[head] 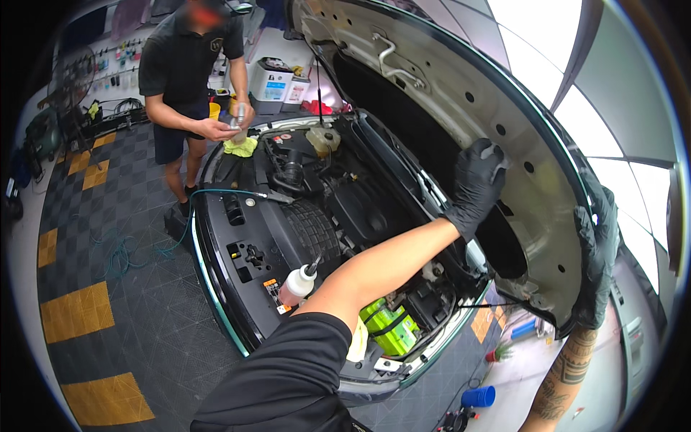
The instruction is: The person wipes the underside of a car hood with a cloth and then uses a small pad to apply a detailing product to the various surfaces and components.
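Observation:
The raised car hood [459, 70] shows its pale metal underside, with a black insulation pad in the middle. My left hand [478, 186], in a black glove, is against this underside and closed around a small grey pad or cloth [502, 161], mostly hidden by the fingers. At the hood's outer edge, my gloved right hand [596, 254] grips the rim, fingers curled to the inner side. Below my left arm lies the engine bay, with a black engine cover [359, 208] and a bright green battery [390, 326]. A spray bottle [298, 283] of pinkish liquid stands on the front panel.
Across the car's front corner, a co-worker [189, 70] holds a clear bottle [239, 121] above a yellow-green cloth [241, 147]. A teal air hose [216, 191] runs onto the engine bay, ending in an air gun. Thin struts support the hood. A blue bucket [478, 397] stands on the floor.

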Demonstrator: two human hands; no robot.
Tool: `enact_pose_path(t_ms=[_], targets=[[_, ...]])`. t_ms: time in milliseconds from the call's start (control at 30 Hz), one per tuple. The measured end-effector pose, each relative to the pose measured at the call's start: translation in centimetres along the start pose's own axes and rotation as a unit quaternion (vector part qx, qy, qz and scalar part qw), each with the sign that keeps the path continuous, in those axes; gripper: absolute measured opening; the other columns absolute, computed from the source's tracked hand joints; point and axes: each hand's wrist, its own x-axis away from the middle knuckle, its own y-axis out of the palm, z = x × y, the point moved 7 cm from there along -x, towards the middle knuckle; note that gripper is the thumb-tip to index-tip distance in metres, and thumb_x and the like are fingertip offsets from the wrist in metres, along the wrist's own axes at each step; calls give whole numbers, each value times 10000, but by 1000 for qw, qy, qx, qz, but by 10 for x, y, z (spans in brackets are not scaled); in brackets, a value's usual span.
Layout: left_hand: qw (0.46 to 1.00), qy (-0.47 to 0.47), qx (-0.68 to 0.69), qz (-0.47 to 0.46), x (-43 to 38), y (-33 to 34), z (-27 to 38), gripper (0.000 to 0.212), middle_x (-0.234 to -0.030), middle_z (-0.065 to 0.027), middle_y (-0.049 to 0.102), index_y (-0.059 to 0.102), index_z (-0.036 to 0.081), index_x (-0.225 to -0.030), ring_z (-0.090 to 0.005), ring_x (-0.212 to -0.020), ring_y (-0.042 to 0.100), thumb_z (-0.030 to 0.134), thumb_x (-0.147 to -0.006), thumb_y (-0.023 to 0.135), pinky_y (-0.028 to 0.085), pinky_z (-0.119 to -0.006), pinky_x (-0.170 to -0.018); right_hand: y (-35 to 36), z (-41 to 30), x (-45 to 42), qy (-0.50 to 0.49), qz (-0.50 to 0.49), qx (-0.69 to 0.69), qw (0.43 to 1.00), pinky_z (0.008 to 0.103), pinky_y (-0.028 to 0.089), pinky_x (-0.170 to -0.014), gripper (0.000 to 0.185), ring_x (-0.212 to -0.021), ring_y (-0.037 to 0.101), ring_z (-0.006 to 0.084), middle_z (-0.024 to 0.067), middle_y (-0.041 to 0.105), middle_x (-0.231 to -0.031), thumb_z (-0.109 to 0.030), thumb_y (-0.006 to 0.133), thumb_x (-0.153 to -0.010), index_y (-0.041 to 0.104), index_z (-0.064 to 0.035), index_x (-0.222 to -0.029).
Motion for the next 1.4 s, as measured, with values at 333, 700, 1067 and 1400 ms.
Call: enact_pose_path(t_ms=[333, 700, 1067, 1400], targets=[[930, -183, 308, -85, -4, 37, -36, 134, -894, -111, 595, 611, 50, -913, -244, -867, 574, 98, -789, 626, 471, -380, -787, -11, 3, 3, 1, 20, 97, 995, 375, 448, -861, 502, -1042, 534, 288, 126, 538, -1129, -402, 631, -818, 549, -101, -1212], [947, -243, 198, 66, -11, 13, -59, 174, -1051, -145, 548, 629, 12, -944, -286, -995, 503, 114, -802, 626, 405, -406, -861, 0, 3, -3, 9, 21, 107, 994, 389, 424, -823, 523, -970, 522, 280, 112, 555, -1039, -449, 626, -812, 564, -109, -1205], [971, -129, 199, 26, 25, 32, 28, 248, -1060, -157, 525, 558, -71, -1040, -255, -999, 525, 43, -826, 612, 418, -341, -906, 1, 25, 6, 136, 28, -123, 983, 379, 357, -947, 634, -1080, 475, 279, 124, 507, -1156, -517, 650, -771, 572, -11, -1145], [926, -190, 293, 143, -32, 9, -22, 173, -1064, -145, 538, 627, -28, -961, -236, -960, 547, 55, -810, 608, 445, -333, -850, 4, 3, -6, 79, 29, -28, 996, 360, 419, -877, 631, -1029, 517, 277, 158, 535, -1074, -492, 660, -770, 572, 30, -1114]])
